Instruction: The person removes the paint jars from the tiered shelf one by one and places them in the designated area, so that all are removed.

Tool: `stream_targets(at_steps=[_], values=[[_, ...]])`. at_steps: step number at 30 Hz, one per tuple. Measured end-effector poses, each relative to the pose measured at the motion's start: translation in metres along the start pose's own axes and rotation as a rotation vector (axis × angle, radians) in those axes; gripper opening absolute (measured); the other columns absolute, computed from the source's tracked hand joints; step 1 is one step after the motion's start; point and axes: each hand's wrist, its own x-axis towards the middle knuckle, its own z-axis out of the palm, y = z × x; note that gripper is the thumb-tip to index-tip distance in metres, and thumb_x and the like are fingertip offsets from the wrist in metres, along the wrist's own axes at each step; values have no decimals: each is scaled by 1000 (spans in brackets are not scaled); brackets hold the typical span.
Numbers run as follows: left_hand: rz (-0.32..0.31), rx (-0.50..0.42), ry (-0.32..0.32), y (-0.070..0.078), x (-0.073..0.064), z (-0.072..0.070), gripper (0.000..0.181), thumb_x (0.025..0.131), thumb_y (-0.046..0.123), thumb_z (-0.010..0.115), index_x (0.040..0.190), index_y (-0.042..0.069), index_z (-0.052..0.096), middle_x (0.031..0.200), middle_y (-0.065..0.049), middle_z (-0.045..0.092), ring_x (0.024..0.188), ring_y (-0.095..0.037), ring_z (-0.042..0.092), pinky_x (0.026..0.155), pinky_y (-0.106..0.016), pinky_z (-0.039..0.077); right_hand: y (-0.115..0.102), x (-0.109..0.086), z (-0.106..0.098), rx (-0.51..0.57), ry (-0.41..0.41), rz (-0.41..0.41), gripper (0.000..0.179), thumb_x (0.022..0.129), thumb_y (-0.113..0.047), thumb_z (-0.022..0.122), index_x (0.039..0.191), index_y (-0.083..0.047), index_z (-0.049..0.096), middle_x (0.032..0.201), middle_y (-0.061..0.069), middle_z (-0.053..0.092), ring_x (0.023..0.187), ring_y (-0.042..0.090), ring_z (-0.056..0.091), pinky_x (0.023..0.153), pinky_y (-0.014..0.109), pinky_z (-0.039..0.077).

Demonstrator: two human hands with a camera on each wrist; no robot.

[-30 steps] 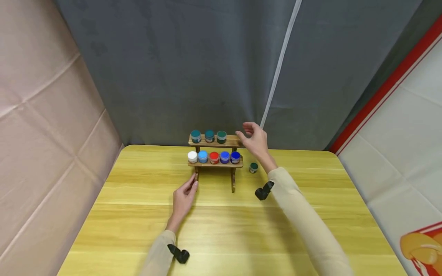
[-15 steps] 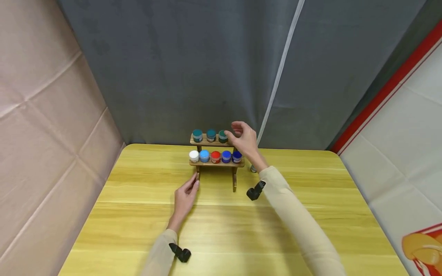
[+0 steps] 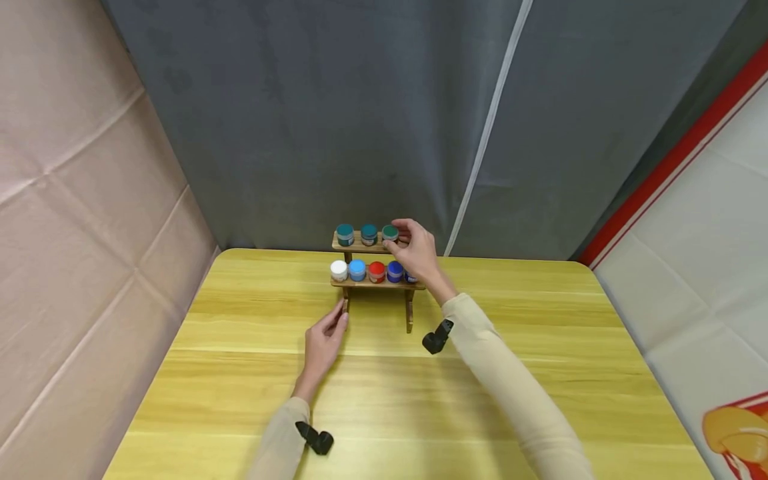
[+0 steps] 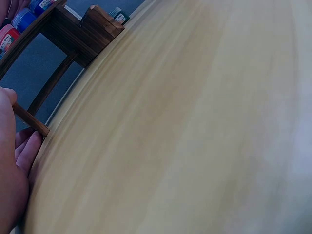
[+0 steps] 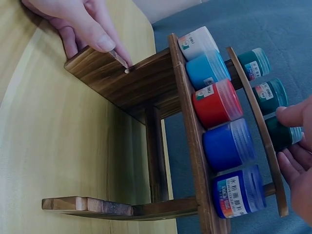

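Note:
A small two-tier wooden rack point(image 3: 360, 285) stands near the table's back edge. On its upper shelf are three paint jars in teal and dark green. My right hand point(image 3: 418, 255) pinches the rightmost of these, a dark green paint jar point(image 3: 390, 233), between thumb and fingers; the right wrist view shows the jar point(image 5: 282, 134) still at the shelf. My left hand point(image 3: 321, 343) grips the rack's left leg point(image 5: 105, 73) near the tabletop. On the lower shelf sit white point(image 3: 339, 271), light blue point(image 3: 357, 269), red point(image 3: 377, 271) and two darker blue paint jars, the last partly covered by my right hand.
A loose dark green jar point(image 4: 119, 15) stands past the rack's right side in the left wrist view; my right arm hides it in the head view. A grey curtain point(image 3: 300, 133) hangs behind the wooden table point(image 3: 252, 320).
My right hand has moved left from the upper shelf's right end and now holds the dark green paint jar there. The left hand stays on the rack's leg.

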Motion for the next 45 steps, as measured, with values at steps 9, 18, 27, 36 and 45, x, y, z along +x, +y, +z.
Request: stream_targets(at_steps=[9,18,27,36,45], values=[[15,9,14,1,0,1,36,100,11,65,135,3,63,128,-23,67,98,-37,74,81,-21,63,2,1,0,-6,14,-33,42,90,-7,77,127,5,62,121,20,67,109,32,68,100,41,60],[19,20,20,-1,1,1,36,100,11,65,135,3,63,128,-23,67,97,-38,74,81,-23,64,5,5,-11,-18,52,-33,38,90,-7,77,125,2,64,119,18,68,109,31,68,99,40,60],[15,14,20,-3,2,1,36,100,11,65,135,3,63,128,-23,67,99,-39,74,81,-19,63,15,10,-31,-17,80,19,39,91,-10,76,126,0,62,120,19,67,109,32,68,100,41,60],[7,13,14,-4,2,0,36,100,11,65,135,3,63,127,-23,67,99,-39,74,80,-17,62,25,9,-50,-37,120,41,40,91,-12,76,127,0,62,122,18,67,110,32,68,100,43,59],[22,14,15,-6,2,-1,37,100,13,65,136,5,63,127,-22,67,97,-38,74,81,-20,63,35,3,-64,-54,164,97,39,91,-11,76,126,0,62,120,19,67,110,33,66,101,43,58]])
